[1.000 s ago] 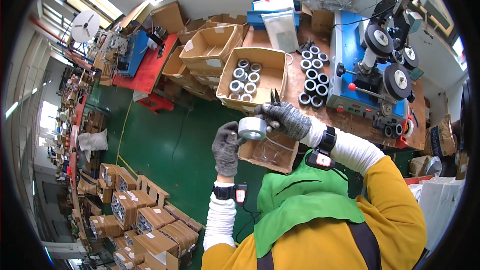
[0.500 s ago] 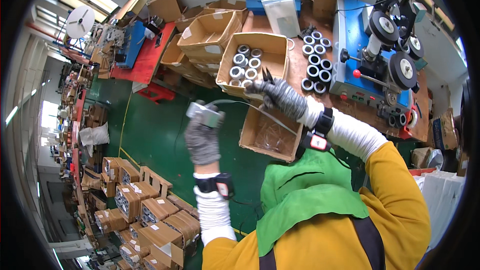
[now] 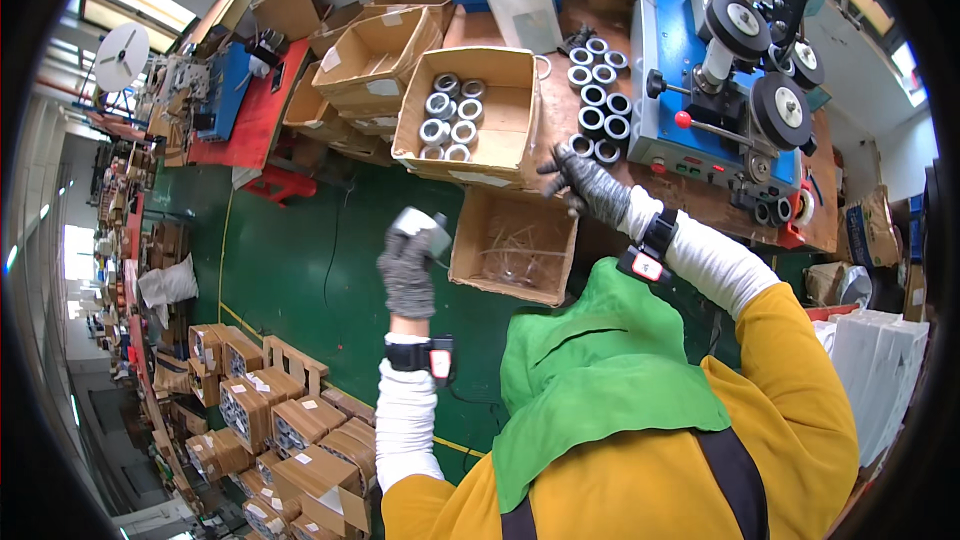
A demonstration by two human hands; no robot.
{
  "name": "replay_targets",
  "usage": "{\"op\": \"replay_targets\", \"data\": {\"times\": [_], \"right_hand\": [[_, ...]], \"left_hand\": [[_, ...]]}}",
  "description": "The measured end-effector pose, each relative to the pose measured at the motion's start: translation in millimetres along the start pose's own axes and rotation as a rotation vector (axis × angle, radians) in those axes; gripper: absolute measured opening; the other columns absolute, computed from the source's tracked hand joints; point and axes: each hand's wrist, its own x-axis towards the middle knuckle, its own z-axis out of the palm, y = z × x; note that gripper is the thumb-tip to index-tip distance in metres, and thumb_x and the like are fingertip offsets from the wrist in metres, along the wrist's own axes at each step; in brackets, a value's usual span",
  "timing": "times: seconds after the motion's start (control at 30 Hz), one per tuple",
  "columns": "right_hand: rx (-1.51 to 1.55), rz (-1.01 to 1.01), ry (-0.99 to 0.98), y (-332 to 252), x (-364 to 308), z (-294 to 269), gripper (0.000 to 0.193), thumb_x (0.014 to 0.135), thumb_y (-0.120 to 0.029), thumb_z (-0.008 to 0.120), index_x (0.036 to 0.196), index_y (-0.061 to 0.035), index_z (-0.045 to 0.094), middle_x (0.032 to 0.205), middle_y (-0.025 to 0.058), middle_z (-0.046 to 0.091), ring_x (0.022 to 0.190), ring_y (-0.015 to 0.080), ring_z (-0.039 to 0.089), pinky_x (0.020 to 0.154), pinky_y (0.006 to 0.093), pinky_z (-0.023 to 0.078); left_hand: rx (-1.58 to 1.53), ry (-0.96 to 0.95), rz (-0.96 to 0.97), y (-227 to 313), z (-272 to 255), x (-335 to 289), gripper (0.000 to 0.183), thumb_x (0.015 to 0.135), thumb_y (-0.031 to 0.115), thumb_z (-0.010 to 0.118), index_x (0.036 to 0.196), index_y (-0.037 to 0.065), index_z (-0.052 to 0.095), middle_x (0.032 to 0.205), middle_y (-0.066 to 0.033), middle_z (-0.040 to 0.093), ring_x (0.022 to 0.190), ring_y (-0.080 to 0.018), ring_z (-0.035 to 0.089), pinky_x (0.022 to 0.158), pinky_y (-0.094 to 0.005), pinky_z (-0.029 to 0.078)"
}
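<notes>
My left hand (image 3: 408, 275), in a grey knit glove, is closed round a blurred pale grey block-like piece (image 3: 424, 228). It is raised over the green floor, left of a lower cardboard box (image 3: 513, 289) with clear scraps inside. My right hand (image 3: 592, 188), gloved in grey, reaches over the near table edge, its dark-tipped fingers stretched and partly apart. I see nothing held in it. Just beyond it, dark-and-silver rings (image 3: 605, 151) stand in rows on the brown table. To its left, an open cardboard box (image 3: 508, 126) holds several metal rings (image 3: 466, 132).
A blue machine (image 3: 655, 70) with black rollers and a red-knobbed lever stands at the right of the table. Empty cartons (image 3: 370, 55) are stacked to the left, near a red table (image 3: 245, 135). Packed cartons (image 3: 300, 420) fill the lower left floor.
My right hand has moved away from the ring box toward the loose rings. A pale strip stretched between my hands no longer shows there. My left hand still grips the pale piece.
</notes>
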Motion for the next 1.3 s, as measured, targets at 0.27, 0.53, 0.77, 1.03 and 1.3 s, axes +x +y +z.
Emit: {"op": "replay_targets", "data": {"times": [0.27, 0.53, 0.77, 1.03, 1.3], "right_hand": [[-0.162, 0.094, -0.342, 71.8, -23.7, 14.9, 0.035, 0.087, -0.040, 0.040, 0.081, -0.0080, 0.053, 0.052, 0.0010, 0.051, 0.034, 0.0079, 0.036, 0.031, 0.0207, 0.030], [0.186, 0.189, -0.442, 61.2, -40.2, 46.2, 0.034, 0.089, -0.037, 0.037, 0.082, -0.0067, 0.052, 0.052, 0.0025, 0.050, 0.035, 0.0059, 0.038, 0.030, 0.0199, 0.034], [0.178, 0.131, -0.291, 76.7, -19.0, 50.1, 0.027, 0.088, -0.032, 0.041, 0.086, -0.0065, 0.049, 0.053, 0.0012, 0.049, 0.032, 0.0058, 0.039, 0.028, 0.0177, 0.035], [0.300, 0.205, 0.026, 103.5, -36.9, -46.3, 0.020, 0.086, -0.025, 0.045, 0.074, -0.0094, 0.048, 0.056, 0.0007, 0.051, 0.037, 0.0100, 0.043, 0.035, 0.0244, 0.039], [0.369, 0.112, 0.585, 226.8, -46.5, -263.4, 0.014, 0.075, -0.004, 0.052, 0.088, -0.0047, 0.056, 0.064, 0.0075, 0.057, 0.047, 0.0164, 0.054, 0.042, 0.0321, 0.048]], "left_hand": [[0.020, -0.031, -0.310, -70.6, 23.2, -21.7, 0.031, 0.071, 0.010, 0.063, 0.099, 0.001, 0.055, 0.082, -0.0037, 0.056, 0.071, -0.0141, 0.055, 0.062, -0.0261, 0.046], [0.169, -0.010, -0.220, -64.2, 28.1, -28.7, 0.030, 0.072, 0.014, 0.062, 0.098, 0.000, 0.056, 0.083, -0.0032, 0.057, 0.071, -0.0111, 0.052, 0.064, -0.0237, 0.044], [0.323, -0.061, -0.198, -66.5, 23.2, -34.6, 0.030, 0.072, 0.015, 0.063, 0.097, 0.000, 0.057, 0.083, -0.0027, 0.057, 0.074, -0.0109, 0.052, 0.066, -0.0248, 0.044], [0.136, 0.017, -0.265, -84.2, -1.7, -22.7, 0.023, 0.075, 0.009, 0.055, 0.095, -0.003, 0.057, 0.087, -0.0030, 0.057, 0.079, -0.0140, 0.054, 0.072, -0.0262, 0.044], [0.169, 0.072, -0.433, -78.5, -43.9, -53.4, 0.030, 0.076, 0.021, 0.059, 0.095, -0.002, 0.054, 0.084, -0.0054, 0.056, 0.075, -0.0153, 0.054, 0.067, -0.0278, 0.045]]}}
